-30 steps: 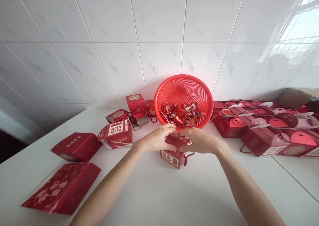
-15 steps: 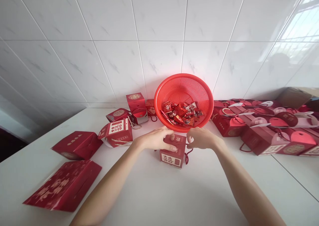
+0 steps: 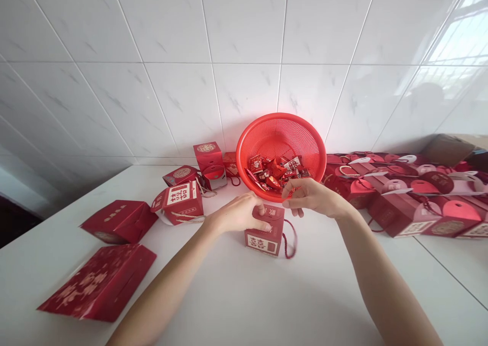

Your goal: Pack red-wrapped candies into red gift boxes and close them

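A small red gift box [image 3: 263,244] with gold lettering stands upright on the white table. My left hand [image 3: 239,212] grips it from the left, thumb on its near side and fingers over the top. From the box's right side hangs a dark red cord handle [image 3: 293,254], a loop blurred by motion. My right hand [image 3: 318,197] hovers just above and right of the box, apart from it, fingers loosely curled with gaps and nothing seen in them. Behind the box, a red plastic basket [image 3: 281,124] leans back with red-wrapped sweets [image 3: 275,170] inside; my right hand covers part of its rim.
Several red gift boxes [image 3: 183,203] stand and lie on the left, the nearest a flower-printed box [image 3: 97,285] on its side. Many lidded red boxes [image 3: 404,213] are packed in rows on the right. A cardboard box [image 3: 450,147] sits behind them, against the tiled wall [image 3: 247,86].
My right hand has lifted up off the box's right side and its fingers have loosened. The cord handle now swings out to the right. My left hand stays on the box.
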### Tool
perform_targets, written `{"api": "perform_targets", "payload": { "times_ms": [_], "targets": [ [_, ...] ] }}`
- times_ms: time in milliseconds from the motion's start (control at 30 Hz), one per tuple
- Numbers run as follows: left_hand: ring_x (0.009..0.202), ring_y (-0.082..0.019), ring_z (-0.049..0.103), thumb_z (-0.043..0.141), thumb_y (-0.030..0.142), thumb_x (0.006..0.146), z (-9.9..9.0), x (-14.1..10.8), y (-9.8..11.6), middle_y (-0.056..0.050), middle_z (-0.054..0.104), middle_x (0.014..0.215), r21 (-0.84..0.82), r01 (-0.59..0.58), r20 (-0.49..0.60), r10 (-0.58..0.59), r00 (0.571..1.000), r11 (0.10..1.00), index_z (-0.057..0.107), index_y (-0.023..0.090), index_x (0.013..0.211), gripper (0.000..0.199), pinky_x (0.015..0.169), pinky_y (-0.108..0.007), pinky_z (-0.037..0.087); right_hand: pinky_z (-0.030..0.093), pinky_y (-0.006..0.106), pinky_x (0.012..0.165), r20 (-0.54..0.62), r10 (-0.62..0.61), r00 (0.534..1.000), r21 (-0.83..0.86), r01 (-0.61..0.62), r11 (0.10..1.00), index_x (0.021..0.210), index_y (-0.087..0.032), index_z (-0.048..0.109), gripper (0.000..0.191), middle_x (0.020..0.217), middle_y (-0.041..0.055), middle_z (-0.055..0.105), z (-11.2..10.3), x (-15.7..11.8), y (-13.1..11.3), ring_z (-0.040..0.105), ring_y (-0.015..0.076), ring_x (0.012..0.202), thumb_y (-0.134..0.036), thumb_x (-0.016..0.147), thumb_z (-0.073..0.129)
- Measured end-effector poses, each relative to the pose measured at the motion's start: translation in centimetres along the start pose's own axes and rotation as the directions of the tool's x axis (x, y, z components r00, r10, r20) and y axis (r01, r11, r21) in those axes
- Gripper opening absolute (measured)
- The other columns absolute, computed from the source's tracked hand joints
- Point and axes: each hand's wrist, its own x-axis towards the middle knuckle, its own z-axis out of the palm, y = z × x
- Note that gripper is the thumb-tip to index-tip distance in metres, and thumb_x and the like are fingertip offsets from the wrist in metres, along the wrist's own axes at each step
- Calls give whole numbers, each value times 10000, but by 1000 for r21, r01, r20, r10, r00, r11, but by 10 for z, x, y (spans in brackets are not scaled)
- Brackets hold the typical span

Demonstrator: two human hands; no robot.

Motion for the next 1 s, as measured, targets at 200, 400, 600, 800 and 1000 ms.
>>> {"api": "perform_targets", "payload": {
  "times_ms": [200,400,600,800,1000],
  "targets": [
    [970,-265,634,781,583,681,2,0,0,-62,662,1065,34,19,0,-19,1000,999,696,206,883,436,781,-317,469,409,259,514,-54,244,968,-494,-238,836,810,-187,656,268,925,95,705,12,9,8,640,220,757,-359,662,799],
    [934,-258,649,752,553,714,1,-3,4,-58,682,1027,106,19,-15,-18,1000,994,710,204,886,392,746,-307,468,410,262,554,-14,252,968,-514,-223,828,625,-177,647,72,774,63,719,18,19,10,650,200,726,-151,667,699],
    [894,-275,658,733,530,742,1,-9,13,-67,685,980,137,66,-39,-62,997,988,702,202,822,339,711,-327,473,507,289,702,-49,32,998,7,-31,999,617,-168,632,192,679,35,690,-2,-1,-3,631,163,686,-304,751,638],
    [1016,-267,657,708,375,799,0,-13,20,-63,692,1144,-207,-92,-157,60,986,974,710,217,1019,271,845,-359,528,481,321,783,-63,-51,997,217,64,974,720,-173,605,334,761,42,711,5,-10,-17,642,177,782,-478,780,729],
    [1307,-250,556,663,381,910,-11,-29,36,-77,567,1436,-716,-221,-112,203,973,662,539,251,1359,483,1068,-379,486,390,267,611,-55,-32,998,114,38,993,814,-165,630,287,736,-14,615,15,-13,-23,549,130,683,-436,812,723]
  ]
}}
